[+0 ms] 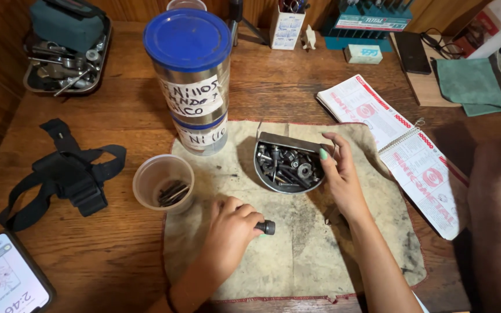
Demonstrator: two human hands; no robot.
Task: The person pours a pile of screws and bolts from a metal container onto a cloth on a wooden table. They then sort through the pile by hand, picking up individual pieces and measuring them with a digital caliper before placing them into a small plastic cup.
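Hands work over a stained cloth (297, 255) spread on the wooden bench (88, 261). The left hand (231, 227) is curled shut around a dark bolt (267, 227); only the bolt's end pokes out past the knuckles, the rest being hidden in the fist, so its length cannot be told. The right hand (338, 174) rests at the rim of a metal tray (288, 164) in the middle of the cloth, its fingers (327, 152) pressed together at the tray's edge; whether they pinch a small part cannot be made out. The tray holds a jumble of dark bolts, nuts and washers, too tangled to tell apart singly. Left of the cloth stands a clear plastic cup (162, 183) with a few dark pieces at its bottom, blurred by the cup's wall. Behind it rise two stacked jars (194, 81) with a blue lid. An open spiral notebook (404, 148) lies to the right, partly on the cloth. Another person's forearm (497, 220) enters at the right edge, its hand mostly cut off. A black strap harness (65, 177) lies at the left, and a phone (7, 278) is cut off by the lower left corner
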